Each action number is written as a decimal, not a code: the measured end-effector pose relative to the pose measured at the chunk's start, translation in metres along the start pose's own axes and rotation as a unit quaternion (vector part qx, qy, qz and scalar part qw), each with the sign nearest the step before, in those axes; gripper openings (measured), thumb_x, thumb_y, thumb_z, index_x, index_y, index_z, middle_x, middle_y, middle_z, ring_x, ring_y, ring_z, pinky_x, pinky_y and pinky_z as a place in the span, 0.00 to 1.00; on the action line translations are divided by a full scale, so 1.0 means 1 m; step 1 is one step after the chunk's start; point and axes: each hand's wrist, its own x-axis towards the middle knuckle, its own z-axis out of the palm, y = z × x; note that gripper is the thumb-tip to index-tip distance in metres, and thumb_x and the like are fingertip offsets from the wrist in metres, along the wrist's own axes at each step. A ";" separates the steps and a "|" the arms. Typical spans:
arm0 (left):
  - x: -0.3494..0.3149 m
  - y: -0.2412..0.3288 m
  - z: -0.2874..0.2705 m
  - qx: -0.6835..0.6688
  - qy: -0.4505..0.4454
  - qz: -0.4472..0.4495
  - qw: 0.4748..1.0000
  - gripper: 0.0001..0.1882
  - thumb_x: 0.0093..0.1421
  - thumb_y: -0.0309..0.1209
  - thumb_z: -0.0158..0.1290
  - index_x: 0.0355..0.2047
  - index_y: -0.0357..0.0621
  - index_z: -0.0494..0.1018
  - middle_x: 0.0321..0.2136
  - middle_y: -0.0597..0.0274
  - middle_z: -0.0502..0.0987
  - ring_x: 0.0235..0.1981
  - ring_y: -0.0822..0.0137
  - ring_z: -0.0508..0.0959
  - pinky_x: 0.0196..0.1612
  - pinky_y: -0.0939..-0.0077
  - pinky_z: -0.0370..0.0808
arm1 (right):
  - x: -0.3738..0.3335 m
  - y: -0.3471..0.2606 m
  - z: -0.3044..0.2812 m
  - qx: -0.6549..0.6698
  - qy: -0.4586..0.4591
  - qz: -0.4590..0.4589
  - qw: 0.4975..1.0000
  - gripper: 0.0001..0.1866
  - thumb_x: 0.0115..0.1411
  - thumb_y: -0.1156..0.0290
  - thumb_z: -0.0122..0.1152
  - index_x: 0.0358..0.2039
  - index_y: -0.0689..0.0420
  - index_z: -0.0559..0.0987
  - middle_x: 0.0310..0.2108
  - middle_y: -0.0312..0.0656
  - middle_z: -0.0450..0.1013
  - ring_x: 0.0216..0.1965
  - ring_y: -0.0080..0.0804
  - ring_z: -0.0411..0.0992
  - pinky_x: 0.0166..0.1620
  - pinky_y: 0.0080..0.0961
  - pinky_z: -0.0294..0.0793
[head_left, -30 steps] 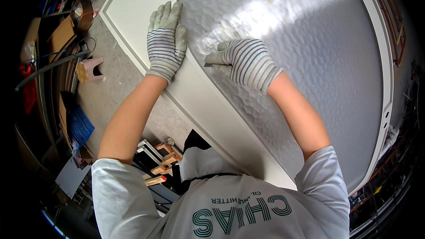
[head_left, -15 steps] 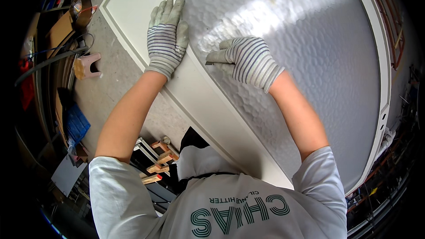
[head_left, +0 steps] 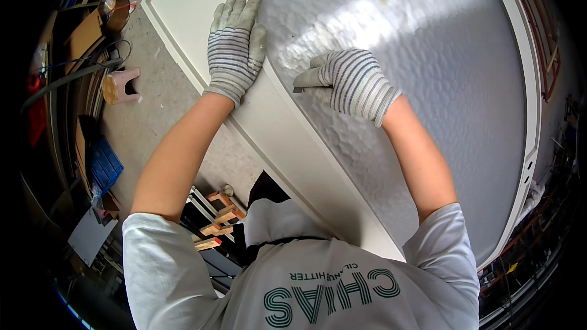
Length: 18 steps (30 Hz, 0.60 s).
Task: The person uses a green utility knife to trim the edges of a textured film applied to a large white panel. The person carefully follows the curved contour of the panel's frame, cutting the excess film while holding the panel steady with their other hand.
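My left hand (head_left: 235, 46), fingers spread, lies flat on the white door frame (head_left: 183, 18) beside the textured glass pane (head_left: 428, 85). My right hand (head_left: 348, 82) rests on the pane, pinching a small tool (head_left: 298, 90) at its edge.

The single head view looks steeply down, close over a white door (head_left: 183, 18) lying flat.
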 end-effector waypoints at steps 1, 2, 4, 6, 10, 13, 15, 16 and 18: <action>0.000 0.000 0.000 -0.001 0.000 0.001 1.000 0.29 0.67 0.45 0.38 0.63 0.42 0.63 0.59 0.37 0.67 0.64 0.42 0.62 0.69 0.53 0.53 | -0.001 0.006 0.003 0.000 0.003 -0.024 1.000 0.14 0.55 0.64 0.63 0.43 0.41 0.84 0.38 0.40 0.79 0.39 0.42 0.77 0.45 0.35 0.76; 0.000 -0.001 0.000 0.002 0.001 0.004 1.000 0.29 0.67 0.44 0.38 0.63 0.42 0.64 0.59 0.37 0.67 0.64 0.42 0.62 0.69 0.53 0.53 | -0.002 0.009 0.006 0.000 0.006 -0.048 0.999 0.14 0.55 0.64 0.63 0.43 0.41 0.84 0.38 0.40 0.79 0.39 0.42 0.77 0.44 0.34 0.76; 0.000 -0.003 0.003 0.007 0.004 0.009 1.000 0.29 0.67 0.44 0.38 0.63 0.42 0.64 0.59 0.38 0.67 0.64 0.42 0.62 0.69 0.53 0.53 | -0.002 0.006 0.013 0.006 0.057 -0.023 0.998 0.14 0.55 0.63 0.63 0.43 0.41 0.84 0.37 0.40 0.79 0.39 0.41 0.77 0.44 0.35 0.76; -0.001 -0.002 0.002 0.002 0.004 0.006 1.000 0.28 0.64 0.39 0.42 0.62 0.44 0.64 0.59 0.39 0.67 0.64 0.44 0.63 0.69 0.54 0.52 | -0.003 0.006 0.012 0.002 0.046 -0.012 0.999 0.14 0.56 0.63 0.62 0.43 0.41 0.84 0.37 0.41 0.79 0.39 0.41 0.77 0.44 0.35 0.76; 0.000 0.001 0.001 0.002 0.005 -0.002 1.000 0.27 0.62 0.37 0.44 0.62 0.45 0.64 0.60 0.40 0.67 0.64 0.45 0.63 0.70 0.54 0.52 | 0.001 0.000 -0.002 0.003 -0.021 0.014 1.000 0.13 0.57 0.62 0.62 0.43 0.40 0.84 0.39 0.42 0.79 0.42 0.41 0.77 0.46 0.34 0.76; -0.001 -0.003 0.000 0.003 0.002 0.007 1.000 0.30 0.67 0.47 0.37 0.62 0.41 0.64 0.60 0.40 0.67 0.64 0.43 0.63 0.69 0.53 0.53 | -0.001 0.003 0.010 -0.008 0.047 -0.012 0.999 0.13 0.57 0.62 0.63 0.43 0.41 0.84 0.40 0.42 0.79 0.42 0.42 0.78 0.45 0.33 0.77; 0.001 0.000 0.002 0.004 0.006 0.006 1.000 0.29 0.67 0.46 0.37 0.62 0.41 0.64 0.60 0.41 0.67 0.64 0.44 0.63 0.69 0.53 0.53 | -0.001 0.008 0.012 -0.012 0.058 -0.023 0.998 0.13 0.57 0.61 0.63 0.43 0.41 0.84 0.40 0.42 0.79 0.41 0.42 0.78 0.44 0.33 0.77; 0.001 0.001 0.002 0.005 0.006 0.005 1.000 0.29 0.67 0.45 0.37 0.62 0.41 0.64 0.60 0.41 0.67 0.64 0.44 0.63 0.69 0.53 0.53 | -0.001 0.007 0.008 -0.005 0.036 -0.015 0.999 0.13 0.57 0.61 0.63 0.43 0.41 0.84 0.40 0.42 0.79 0.41 0.42 0.78 0.44 0.33 0.77; -0.001 -0.003 0.000 0.005 0.003 0.012 1.000 0.29 0.67 0.45 0.37 0.62 0.41 0.64 0.60 0.42 0.67 0.64 0.44 0.63 0.69 0.53 0.53 | 0.000 0.006 0.010 -0.004 0.044 -0.009 0.999 0.13 0.57 0.60 0.63 0.43 0.41 0.84 0.40 0.42 0.79 0.40 0.42 0.78 0.44 0.33 0.77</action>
